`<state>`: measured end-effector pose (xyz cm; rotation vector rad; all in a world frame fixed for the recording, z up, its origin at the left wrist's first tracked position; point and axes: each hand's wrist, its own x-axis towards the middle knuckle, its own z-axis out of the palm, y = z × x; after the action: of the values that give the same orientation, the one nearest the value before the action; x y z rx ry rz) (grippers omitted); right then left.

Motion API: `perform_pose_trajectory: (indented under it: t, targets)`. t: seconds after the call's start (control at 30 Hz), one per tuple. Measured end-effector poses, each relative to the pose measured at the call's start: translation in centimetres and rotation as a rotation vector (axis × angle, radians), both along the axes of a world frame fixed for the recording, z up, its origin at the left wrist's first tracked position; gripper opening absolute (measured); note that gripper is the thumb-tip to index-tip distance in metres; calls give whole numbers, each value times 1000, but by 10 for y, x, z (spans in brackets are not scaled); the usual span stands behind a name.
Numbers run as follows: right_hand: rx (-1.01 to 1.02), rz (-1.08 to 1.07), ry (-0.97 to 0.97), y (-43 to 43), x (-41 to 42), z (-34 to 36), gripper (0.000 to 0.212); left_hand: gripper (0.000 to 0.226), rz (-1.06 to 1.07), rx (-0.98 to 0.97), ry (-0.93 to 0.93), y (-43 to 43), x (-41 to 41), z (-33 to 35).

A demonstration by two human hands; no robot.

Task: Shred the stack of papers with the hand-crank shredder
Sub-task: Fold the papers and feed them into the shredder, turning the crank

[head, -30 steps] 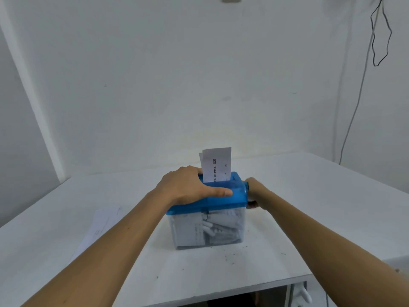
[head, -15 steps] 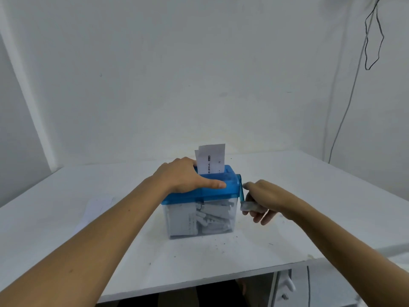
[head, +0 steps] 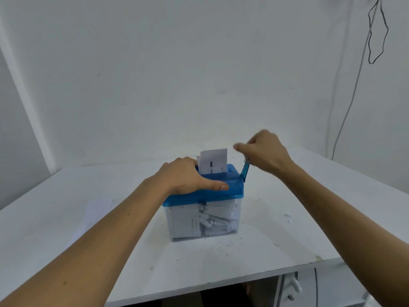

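your right hand (head: 265, 151) is curled round the crank handle (head: 245, 170) at the top of its turn, your left hand (head: 188, 178) presses flat on the shredder's blue lid (head: 232, 185) beside the half-fed paper (head: 213, 161); slacken that press and cranking may tip the packed bin (head: 203, 220).

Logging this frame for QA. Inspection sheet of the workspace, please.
Surface: white table, with dark specks in front of the shredder.
Job's things: shredder with a blue lid and a clear bin packed with shreds; paper standing in the slot; crank pointing up.
Clutter: loose sheets lying left of the shredder; small scrap to its right.
Hands: left hand rests on the lid; right hand grips the crank.
Cables: black cable hanging down the right wall.
Surroundings: white walls; drawer under the table.
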<state>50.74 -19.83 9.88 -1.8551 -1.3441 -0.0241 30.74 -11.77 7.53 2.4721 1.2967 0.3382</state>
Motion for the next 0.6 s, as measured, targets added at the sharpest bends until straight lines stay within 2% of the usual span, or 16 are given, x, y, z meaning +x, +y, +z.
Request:
perform_pose_trajectory:
  t: [0.07, 0.13, 0.2, 0.33, 0.5, 0.6]
  targets:
    - [80, -41, -105, 17, 1, 8, 39, 112, -7, 5, 1, -1, 0, 1]
    - [119, -46, -116, 34, 4, 9, 43, 112, -17, 7, -3, -1, 0, 1]
    - [109, -49, -95, 51, 6, 2, 49, 101, -31, 9, -22, -1, -1, 1]
    - [24, -90, -15, 75, 11, -40, 60, 74, -40, 58, -35, -4, -3, -2]
    - [-96, -144, 144, 83, 14, -67, 59, 69, -45, 111, -21, -7, -2, -4]
    - [-208, -124, 116, 74, 14, -58, 51, 63, -41, 102, -51, -8, -2, -4]
